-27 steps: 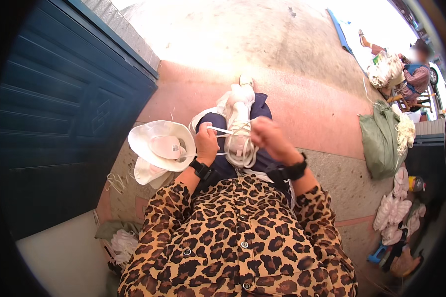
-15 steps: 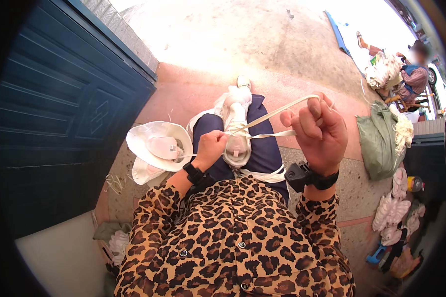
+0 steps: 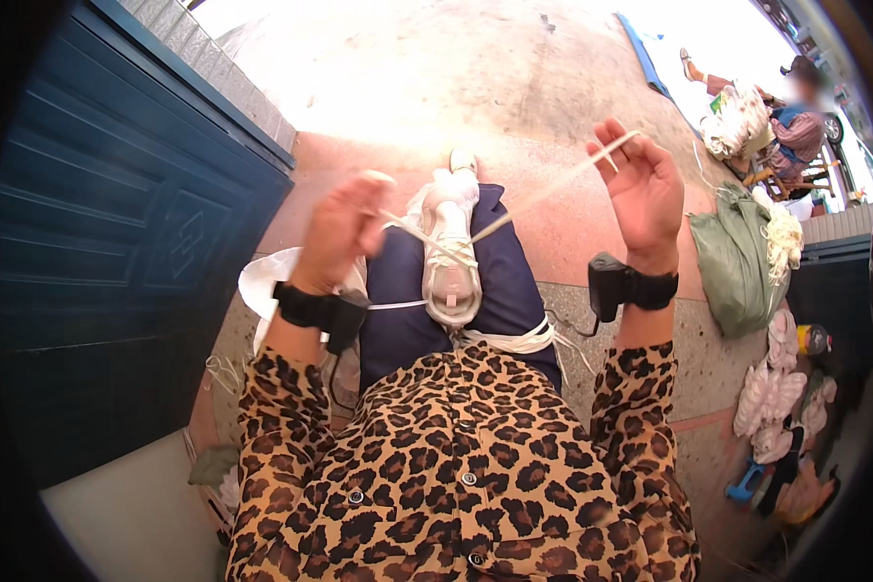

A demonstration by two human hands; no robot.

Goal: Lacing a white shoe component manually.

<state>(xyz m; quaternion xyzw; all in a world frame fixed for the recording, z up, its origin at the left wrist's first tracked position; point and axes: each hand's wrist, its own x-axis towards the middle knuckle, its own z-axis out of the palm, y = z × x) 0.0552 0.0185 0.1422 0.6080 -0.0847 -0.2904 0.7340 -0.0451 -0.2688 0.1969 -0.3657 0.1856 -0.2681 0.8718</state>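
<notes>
A white shoe (image 3: pixel 441 308) lies lengthwise on my lap between my thighs, its laces crossing over the upper. My left hand (image 3: pixel 341 233) is raised to the left of the shoe, blurred, with its fingers curled on one end of the pale shoelace (image 3: pixel 419 233). Up on the right, my right hand (image 3: pixel 642 189) has the other end pulled straight across its nearly stretched fingers. Both lace ends spread from the shoe in a wide V. A thin white strand (image 3: pixel 398 307) runs left from the shoe across my thigh.
Beside my left leg is a white piece (image 3: pixel 260 283), partly hidden by my arm. Loose white laces (image 3: pixel 514 339) lie over my right thigh. A blue door (image 3: pixel 116 242) stands left; a green sack (image 3: pixel 732 257) and bundled pale shoes (image 3: pixel 768 393) are right. Another person (image 3: pixel 795 131) sits farther off.
My hands have moved apart: the left went up and left off the shoe, the right rose slightly and its fingers straightened. The lace now runs from the shoe to both hands.
</notes>
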